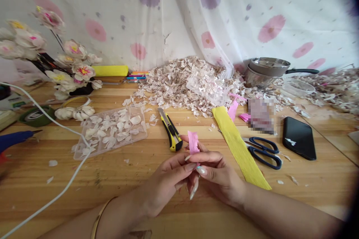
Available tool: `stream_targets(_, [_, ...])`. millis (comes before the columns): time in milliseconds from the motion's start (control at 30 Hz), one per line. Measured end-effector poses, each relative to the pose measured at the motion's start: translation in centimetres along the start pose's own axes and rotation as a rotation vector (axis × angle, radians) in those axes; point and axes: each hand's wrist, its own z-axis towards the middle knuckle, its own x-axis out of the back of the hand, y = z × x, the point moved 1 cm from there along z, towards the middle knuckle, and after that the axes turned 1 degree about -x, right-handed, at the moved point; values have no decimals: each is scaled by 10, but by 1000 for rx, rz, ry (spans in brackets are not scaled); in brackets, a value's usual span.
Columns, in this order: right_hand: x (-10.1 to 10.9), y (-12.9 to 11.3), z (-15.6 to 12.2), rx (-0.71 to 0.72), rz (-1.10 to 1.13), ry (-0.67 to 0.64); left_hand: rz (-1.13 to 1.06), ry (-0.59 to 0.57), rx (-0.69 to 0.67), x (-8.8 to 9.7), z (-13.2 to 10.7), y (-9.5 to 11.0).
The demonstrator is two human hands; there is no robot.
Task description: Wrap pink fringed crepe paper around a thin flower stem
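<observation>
A short strip of pink crepe paper [193, 142] stands upright between my two hands, above the front middle of the wooden table. My left hand [174, 173] pinches its lower end between thumb and fingers. From the other side, the thumb and fingers of my right hand [217, 168] close on the same end, which they mostly hide. Just beyond my fingertips lies a yellow and black utility knife [171, 130]. A long yellow crepe paper strip [238, 145] runs slantwise to the right of my hands, beside dark-handled scissors [265, 152].
A clear compartment tray [143, 125] holds pale petals at left, near a white cable [63, 190] and a blue glue gun [19, 137]. Handmade flowers [84, 71] stand behind. Heaped dry petals [171, 82], a pan [266, 68] and a black phone [299, 138] lie back and right.
</observation>
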Motion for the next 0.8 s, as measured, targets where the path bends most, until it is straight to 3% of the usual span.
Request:
stream_targets(133, [-1, 0, 2, 42, -59, 12, 9, 13, -5, 0, 2, 3])
stream_targets(367, [4, 0, 2, -9, -27, -48, 66, 29, 5, -2, 3, 5])
stream_targets(600, [3, -8, 5, 54, -140, 11, 121, 20, -18, 2, 5, 4])
stream_targets(800, [3, -6, 7, 16, -108, 44, 179, 16, -29, 5, 6, 0])
